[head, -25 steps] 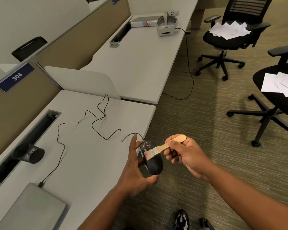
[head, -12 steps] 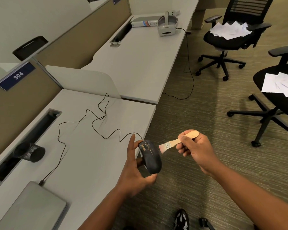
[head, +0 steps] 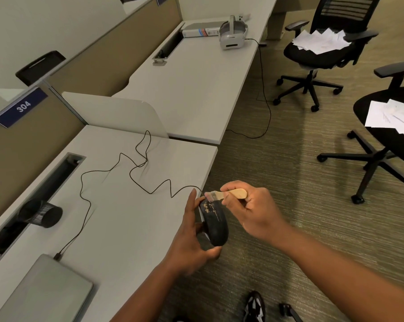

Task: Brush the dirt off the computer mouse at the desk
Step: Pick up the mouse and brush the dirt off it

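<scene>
While held off the edge: the black, rounded plastic computer mouse (head: 213, 223) sits upright in the air just past the front corner of the pale grey counter (head: 131, 219), above the carpet.
Left hand (head: 191, 242): curled around the mouse from its left side, thumb under the lower end, fingers straight up along the far side.
Right hand (head: 254, 212): fingers and thumb pinch the small brush with a pale wooden handle (head: 226, 195), held roughly level and pointing left.
Brush tip: the light bristles touch the upper end of the mouse.
Dirt: tan specks and streaks (head: 208, 208) cling to the upper half of the mouse's back, just below the bristles.
Cord: a thin black cable (head: 136, 173) runs from the top of the mouse in loose loops across the counter to the grey closed laptop (head: 47, 291) at the near left.
Other items: a black mesh pen cup (head: 41, 213) lies on its side by the cable slot; a white headset (head: 232, 34) stands on the far counter; two black office chairs (head: 319, 47) hold loose white papers.
</scene>
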